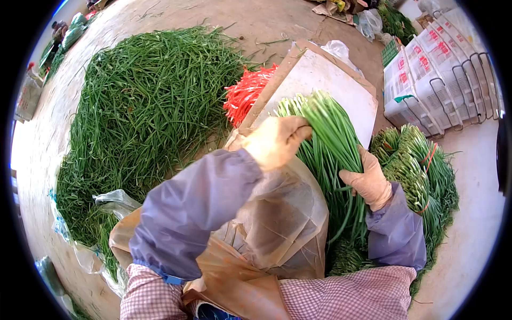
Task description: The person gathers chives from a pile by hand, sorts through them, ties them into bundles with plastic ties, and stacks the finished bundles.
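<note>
A thick bunch of green chives (pixel 333 128) with pale cut ends lies slanted across a white board (pixel 325 69), its leaves hanging toward my lap. My right hand (pixel 369 178), in a pale glove, grips the bunch on its right side, thumb across the leaves. On the other side, my left hand (pixel 277 141), also gloved and slightly blurred, has its fingers closed in a pinch at the bunch's left edge. Whatever sits between those fingertips is too small to make out. More pale-ended chives (pixel 290 105) rest on the board beneath.
A large heap of loose chives (pixel 154 101) covers the floor at left. Red ties (pixel 248 93) lie beside the board. Banded chive bundles (pixel 421 170) are stacked at my right, below white plastic crates (pixel 437 69). A translucent apron (pixel 282 208) covers my lap.
</note>
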Available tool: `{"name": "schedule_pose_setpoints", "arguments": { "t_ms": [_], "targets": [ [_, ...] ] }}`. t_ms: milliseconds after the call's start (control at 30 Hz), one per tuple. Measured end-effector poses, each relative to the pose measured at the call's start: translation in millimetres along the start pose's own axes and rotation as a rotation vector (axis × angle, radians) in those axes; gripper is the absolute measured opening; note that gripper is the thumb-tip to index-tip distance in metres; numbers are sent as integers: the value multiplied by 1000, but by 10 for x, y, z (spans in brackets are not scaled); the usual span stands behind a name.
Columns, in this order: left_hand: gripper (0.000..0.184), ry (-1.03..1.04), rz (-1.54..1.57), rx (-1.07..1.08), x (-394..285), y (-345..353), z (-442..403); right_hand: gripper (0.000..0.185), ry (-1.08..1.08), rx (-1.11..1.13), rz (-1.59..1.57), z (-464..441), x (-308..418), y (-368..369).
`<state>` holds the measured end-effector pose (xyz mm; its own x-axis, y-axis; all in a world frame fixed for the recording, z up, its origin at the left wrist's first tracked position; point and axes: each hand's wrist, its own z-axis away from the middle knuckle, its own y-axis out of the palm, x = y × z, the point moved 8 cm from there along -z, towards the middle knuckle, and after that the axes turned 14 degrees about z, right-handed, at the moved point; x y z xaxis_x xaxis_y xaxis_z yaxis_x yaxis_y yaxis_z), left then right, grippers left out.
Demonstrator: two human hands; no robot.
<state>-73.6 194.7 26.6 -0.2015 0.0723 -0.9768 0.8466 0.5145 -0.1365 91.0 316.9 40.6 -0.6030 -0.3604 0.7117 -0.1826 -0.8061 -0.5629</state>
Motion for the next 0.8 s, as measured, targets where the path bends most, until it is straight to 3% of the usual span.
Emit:
{"name": "schedule_pose_setpoints", "arguments": {
  "t_ms": [33, 100, 167, 233, 300, 367, 400, 433, 500, 533, 633, 667, 700, 767, 800],
  "targets": [
    [20, 106, -65, 30, -31, -57, 56, 67, 29, 1, -17, 24, -19, -41],
    [18, 83, -167, -207, 82, -461, 105, 65, 83, 9, -50, 55, -95, -139],
    [20, -58, -189, -399, 375, -1067, 74, 57, 106, -24, -129, 80, -135, -373],
    [25, -264, -391, -417, 322, -1349, 147, 52, 97, -61, -154, 33, -240, -572],
    [38, -60, -670, -425, 144, -1189, 205, 48, 50, -176, -103, -80, -304, -611],
    [41, 250, -703, -366, -90, -833, 202, 50, 32, -236, -16, -245, -230, -521],
    [39, 317, -669, -241, -140, -636, 195, 59, -204, -353, 140, -425, -265, -451],
    [37, 384, -635, -114, -190, -446, 217, 71, -204, -364, 441, -486, -190, -311],
    [29, 351, -550, 101, -65, -121, 334, 85, -271, -406, 1110, -572, -156, -6],
    [28, 90, -503, 255, 202, -32, 338, 96, -160, -345, 1208, -623, -227, 47],
    [29, -308, -376, 409, 620, 5, 593, 94, -192, -339, 1298, -499, -86, -125],
    [30, -301, -325, 411, 683, 35, 661, 90, -163, -331, 1284, -450, -31, -244],
    [31, -295, -277, 412, 760, 63, 731, 85, -259, -432, 1049, -408, 4, -412],
    [30, -273, -227, 388, 769, 63, 740, 79, -179, -558, 1013, -453, -98, -747],
    [30, -259, -226, 369, 728, 55, 720, 77, -138, -488, 792, -575, -292, -830]
  ]
}}
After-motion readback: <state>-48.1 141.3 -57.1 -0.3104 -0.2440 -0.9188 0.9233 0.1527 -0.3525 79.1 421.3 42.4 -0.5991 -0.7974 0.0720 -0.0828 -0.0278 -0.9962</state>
